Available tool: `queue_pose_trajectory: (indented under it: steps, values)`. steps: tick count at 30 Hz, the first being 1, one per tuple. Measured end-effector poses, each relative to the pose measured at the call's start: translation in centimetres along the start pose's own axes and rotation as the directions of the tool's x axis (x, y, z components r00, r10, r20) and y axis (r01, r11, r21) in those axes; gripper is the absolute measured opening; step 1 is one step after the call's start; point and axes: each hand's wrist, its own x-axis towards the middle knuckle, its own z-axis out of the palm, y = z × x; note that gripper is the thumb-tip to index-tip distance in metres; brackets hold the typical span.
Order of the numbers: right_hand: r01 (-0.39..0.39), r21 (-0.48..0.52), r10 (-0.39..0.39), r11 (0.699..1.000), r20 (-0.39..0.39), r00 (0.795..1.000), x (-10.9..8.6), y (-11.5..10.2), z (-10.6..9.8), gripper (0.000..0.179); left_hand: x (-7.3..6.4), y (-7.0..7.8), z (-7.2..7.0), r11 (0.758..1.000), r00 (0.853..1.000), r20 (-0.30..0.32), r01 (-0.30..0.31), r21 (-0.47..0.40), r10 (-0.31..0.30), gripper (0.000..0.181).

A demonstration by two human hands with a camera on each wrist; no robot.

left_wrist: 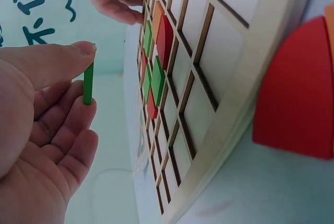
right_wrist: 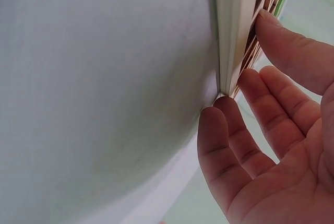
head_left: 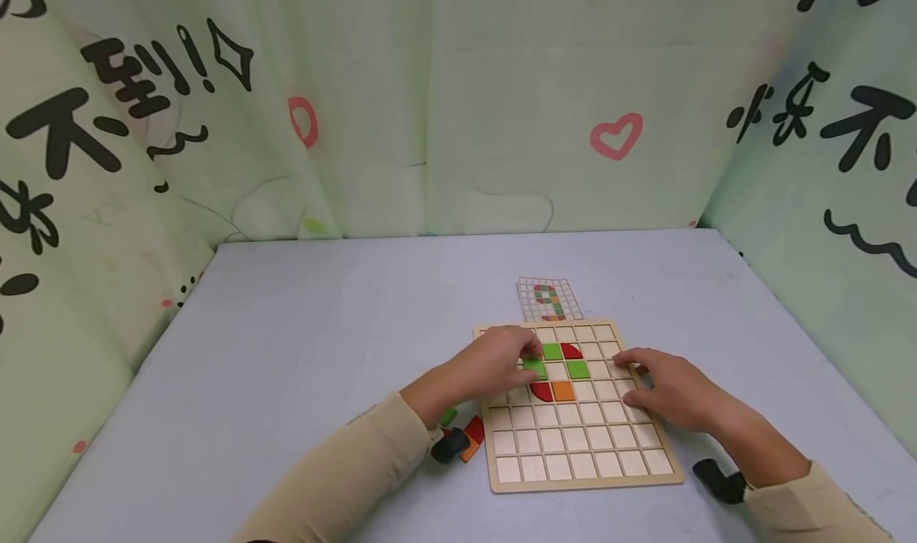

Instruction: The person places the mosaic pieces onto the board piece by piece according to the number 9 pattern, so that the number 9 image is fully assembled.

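My left hand is over the upper left part of a wooden grid board. Thumb and fingertip pinch a thin green tile, seen edge-on in the left wrist view. Coloured tiles lie in the board's cells: green squares, red quarter-rounds and an orange square. My left hand partly covers this group in the head view. At the board's right edge, my right hand rests with relaxed fingers, its thumb touching the frame.
Behind the board lies a pattern card with a coloured figure on a grid. Loose tiles, red, orange and green, lie left of the board, partly behind the left wrist's black camera. Printed curtains surround the white table.
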Motion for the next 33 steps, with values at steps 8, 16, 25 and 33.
queue_pose_trajectory:
  steps: [8,16,25,33]
  values:
    - [-0.005,0.009,0.005,1.000,0.004,1.000,0.0,-0.1,0.0,0.054,0.5,0.5,0.4,0.999,1.000,0.006,-0.023,0.032,0.023,0.024]
    - [0.000,0.005,0.000,1.000,0.001,1.000,0.1,-0.1,-0.1,0.053,0.8,0.7,0.8,1.000,1.000,0.011,-0.016,0.020,0.015,0.026]
    - [-0.009,0.010,0.009,1.000,0.012,1.000,0.1,-0.2,-0.1,0.054,1.3,1.1,1.3,0.999,0.999,0.030,-0.032,-0.022,0.033,0.026]
    - [0.013,0.008,-0.014,1.000,0.009,1.000,0.0,0.1,-0.1,0.054,2.0,1.8,2.0,1.000,0.999,0.038,-0.022,-0.010,0.023,0.029]
